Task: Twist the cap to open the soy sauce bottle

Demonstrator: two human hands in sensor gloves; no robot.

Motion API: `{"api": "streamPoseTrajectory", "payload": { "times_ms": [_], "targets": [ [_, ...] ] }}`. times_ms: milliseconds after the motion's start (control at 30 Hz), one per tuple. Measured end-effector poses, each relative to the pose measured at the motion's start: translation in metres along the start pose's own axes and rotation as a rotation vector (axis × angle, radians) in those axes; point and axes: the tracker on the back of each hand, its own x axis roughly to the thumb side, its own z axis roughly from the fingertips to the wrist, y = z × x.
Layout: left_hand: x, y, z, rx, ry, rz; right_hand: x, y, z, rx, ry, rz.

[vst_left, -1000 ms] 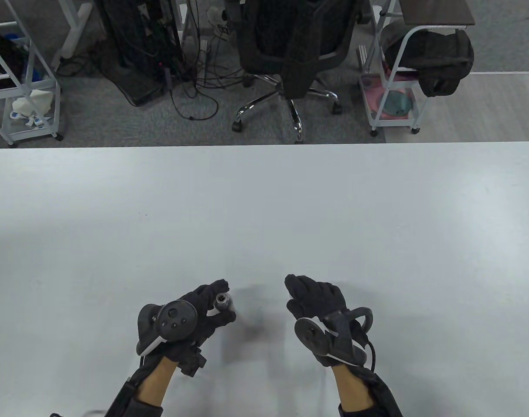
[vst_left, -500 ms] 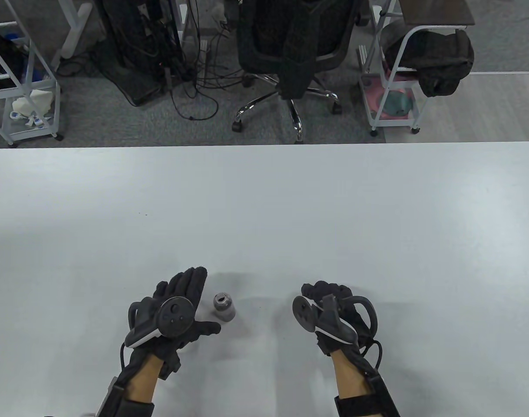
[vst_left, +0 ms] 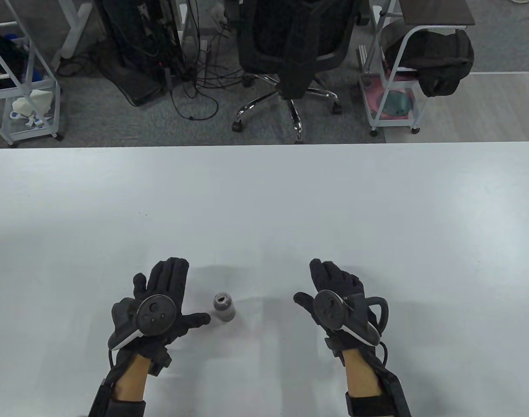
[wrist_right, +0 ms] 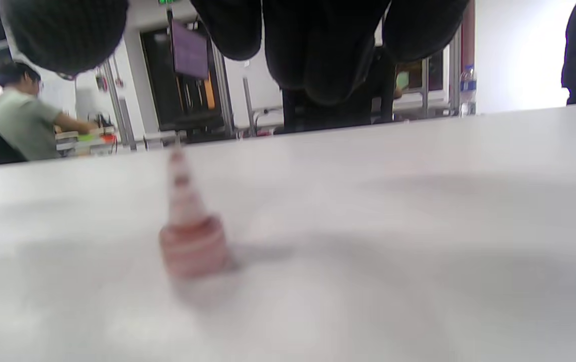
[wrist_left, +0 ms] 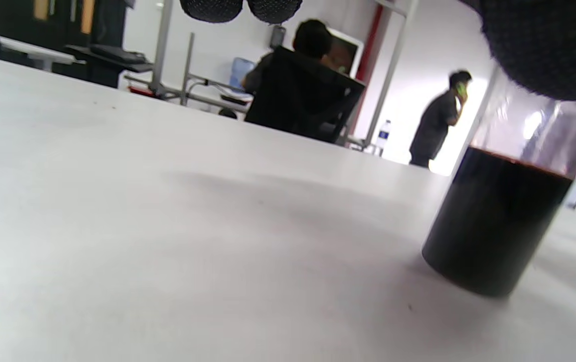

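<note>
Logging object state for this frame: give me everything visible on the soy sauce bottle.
The soy sauce bottle is small, clear and cylindrical, about two-thirds full of dark liquid. It stands upright on the white table between the hands, its neck open and uncapped. Neither hand touches it; the left hand lies closest.

white table [vst_left: 290, 195], black office chair [vst_left: 290, 39], carts [vst_left: 390, 87]

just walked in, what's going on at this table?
A person in black sensor gloves is opening a small clear bottle of dark soy sauce. It stands upright on the white table between the hands with its mouth uncovered. The pinkish cone-tipped cap stands on the table under the right hand. That hand and the left hand are spread open, and neither holds anything.
</note>
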Motion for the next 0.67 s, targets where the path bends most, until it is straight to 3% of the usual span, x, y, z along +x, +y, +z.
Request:
{"api": "streamPoseTrajectory", "payload": {
  "times_ms": [167,333,667],
  "targets": [
    [-0.016,0.006,0.003,0.025,0.037,0.036,-0.020,-0.013,0.010,-0.087,0.037,-0.074],
    [-0.020,0.005,0.003,0.018,0.040,0.059,-0.014,-0.017,0.013,-0.122,0.010,-0.048],
    [-0.018,0.003,0.004,0.012,0.032,0.047,-0.014,-0.007,0.012,-0.076,0.020,-0.035]
  ]
}}
